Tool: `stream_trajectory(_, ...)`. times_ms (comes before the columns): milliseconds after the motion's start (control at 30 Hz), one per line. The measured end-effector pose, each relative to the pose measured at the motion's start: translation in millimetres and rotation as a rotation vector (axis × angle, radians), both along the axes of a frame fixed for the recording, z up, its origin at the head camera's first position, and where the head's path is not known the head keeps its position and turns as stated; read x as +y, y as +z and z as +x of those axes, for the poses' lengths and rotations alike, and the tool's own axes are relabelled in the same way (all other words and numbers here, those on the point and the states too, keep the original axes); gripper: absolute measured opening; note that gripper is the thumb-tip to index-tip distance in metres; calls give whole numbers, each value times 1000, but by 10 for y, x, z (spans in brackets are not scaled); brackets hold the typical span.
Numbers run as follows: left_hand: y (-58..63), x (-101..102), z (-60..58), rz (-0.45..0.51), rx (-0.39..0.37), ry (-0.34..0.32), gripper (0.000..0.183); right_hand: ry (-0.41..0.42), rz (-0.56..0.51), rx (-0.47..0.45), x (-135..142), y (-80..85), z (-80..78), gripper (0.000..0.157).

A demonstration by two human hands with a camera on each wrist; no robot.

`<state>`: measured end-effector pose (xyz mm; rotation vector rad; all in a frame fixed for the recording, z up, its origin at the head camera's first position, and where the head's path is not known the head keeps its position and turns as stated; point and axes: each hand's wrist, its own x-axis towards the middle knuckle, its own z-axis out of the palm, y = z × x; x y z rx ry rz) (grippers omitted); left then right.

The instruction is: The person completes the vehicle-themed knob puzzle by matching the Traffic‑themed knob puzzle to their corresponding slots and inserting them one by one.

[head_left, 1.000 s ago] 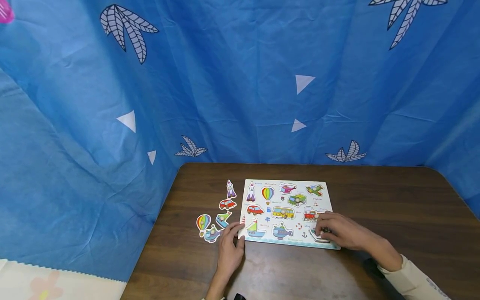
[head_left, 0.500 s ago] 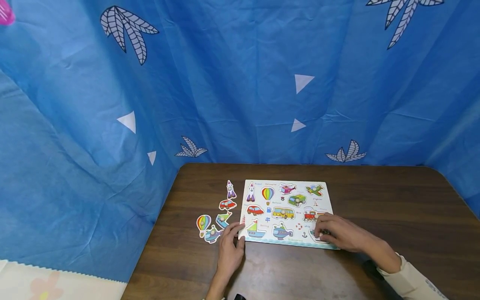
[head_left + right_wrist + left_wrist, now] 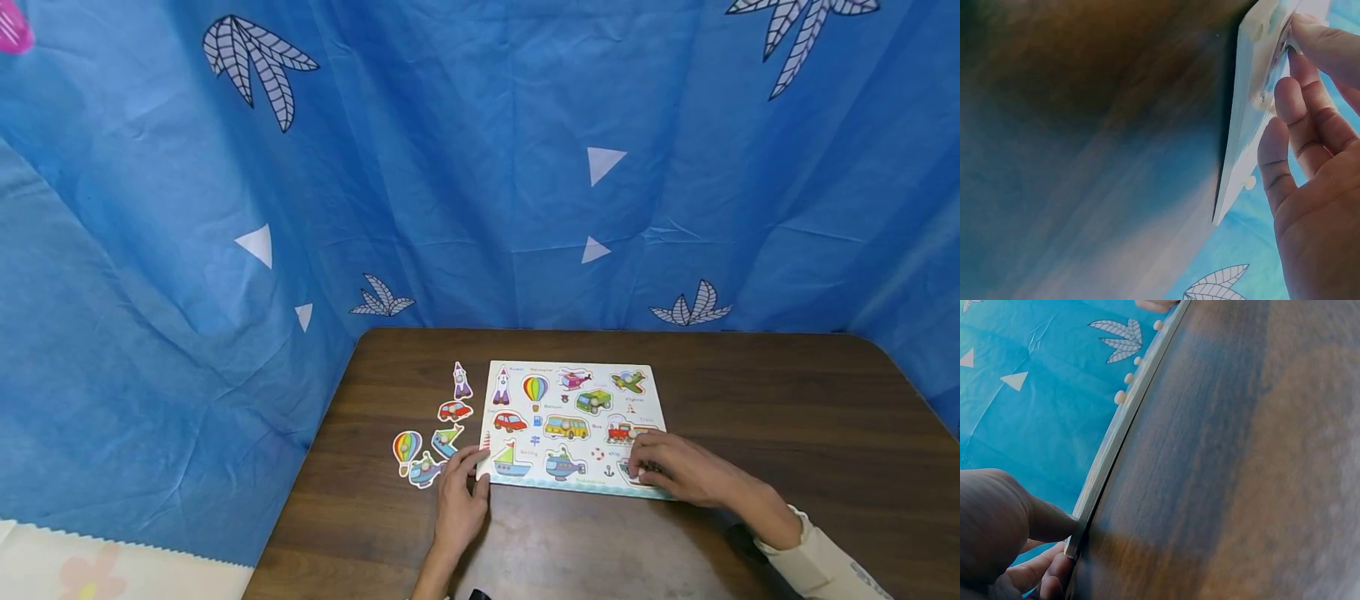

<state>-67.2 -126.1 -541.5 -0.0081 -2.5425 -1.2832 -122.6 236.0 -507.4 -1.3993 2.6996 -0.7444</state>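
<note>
A white puzzle board [image 3: 555, 458] printed with vehicles lies flat on the table. My left hand [image 3: 460, 506] holds its near left corner; in the left wrist view the thumb [image 3: 1054, 522] is against the edge and the fingers curl by the corner. At the board's near right, my right hand [image 3: 678, 467] pinches a ship puzzle piece [image 3: 628, 475] over the ship's spot, mostly hidden by the fingers. In the right wrist view thumb and index finger meet on it, close over the board, the other fingers loosely bent.
Left of the board lie loose puzzle pieces: a rocket [image 3: 461, 382], a red car [image 3: 455, 410], a sailboat [image 3: 446, 441], a balloon [image 3: 407, 448] and a submarine [image 3: 424, 471]. Small knobs [image 3: 1120, 397] stick up from the board. A blue curtain [image 3: 480, 167] hangs behind the table [image 3: 787, 400].
My right hand has turned and shifted slightly left over the ship's spot, covering more of the ship. My left hand has stayed at the board's corner.
</note>
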Motion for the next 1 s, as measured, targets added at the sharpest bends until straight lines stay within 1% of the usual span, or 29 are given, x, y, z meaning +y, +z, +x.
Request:
stream_trajectory(200, -25, -10, -3, 9, 2, -4, 36, -5, -26, 36, -1, -23, 30, 21)
stream_trajectory(300, -28, -12, -2, 8, 12, -6, 36, -40, -44, 50, 20, -8, 53, 22)
stream_trajectory(400, -22, -11, 4, 6, 17, -9, 37, -88, -63, 39, 75, 31, 77, 21)
stream_trajectory(467, -15, -8, 7, 6, 19, -8, 37, -109, -79, 27, 132, 60, 87, 21)
stream_trajectory(600, -12, 1, 7, 4, 23, -2, 37, -149, -77, 17, 276, 102, 109, 23)
stream_trajectory(800, -9, 1, 1, 5, 15, -3, 36, -215, -84, 38, 495, 80, 172, 27)
stream_trajectory(933, -10, -7, 3, 3, 14, -3, 36, -219, -96, 54, 632, 63, 223, 30)
stream_trajectory(1000, -11, -9, 4, 4, 9, -3, 36, -216, -93, 43, 698, 69, 250, 31)
